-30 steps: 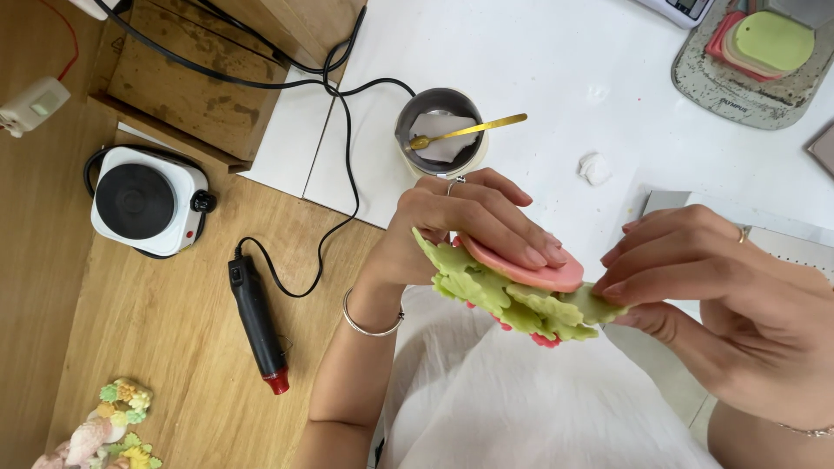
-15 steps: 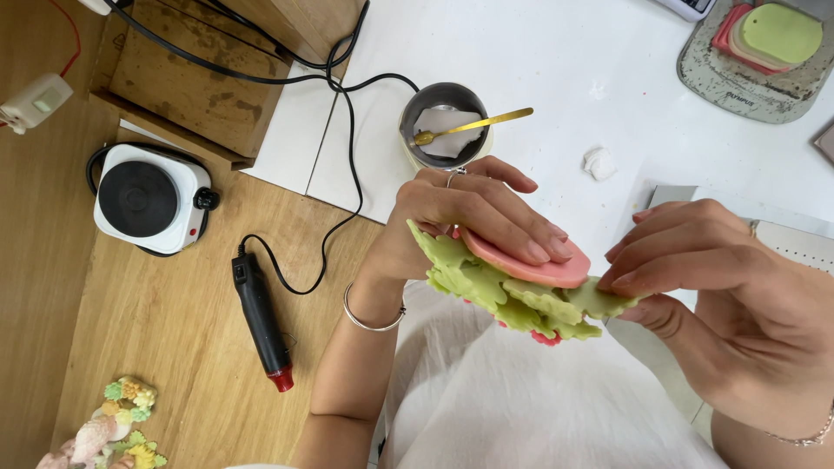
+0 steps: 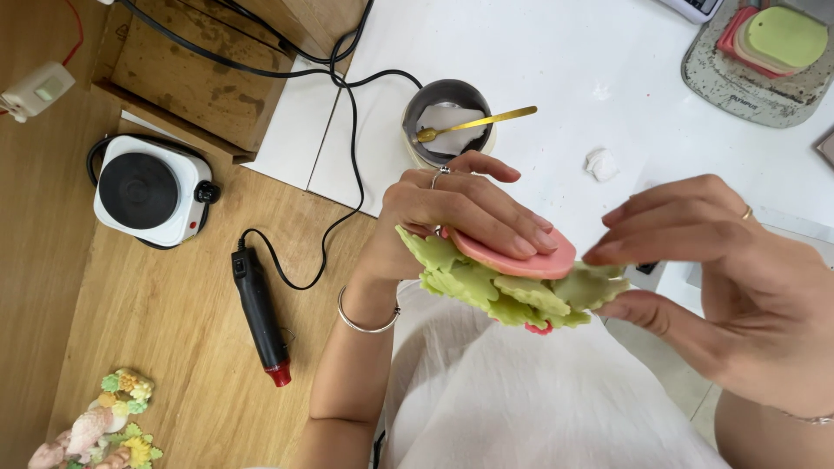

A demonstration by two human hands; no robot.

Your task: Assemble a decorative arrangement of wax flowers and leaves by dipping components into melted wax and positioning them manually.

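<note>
One pink disc (image 3: pixel 521 258) over green leafy pieces (image 3: pixel 512 295)

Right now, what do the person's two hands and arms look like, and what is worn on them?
Both arms are bare, no sleeves. The left hand wears a silver ring and a thin silver bangle at the wrist. The right hand wears a gold ring and a fine chain bracelet.

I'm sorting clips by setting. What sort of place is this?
Probably a home craft bench for wax or clay work: a small hotplate, a metal melting cup with spoon, and a handheld heat tool on the wooden table.
</note>
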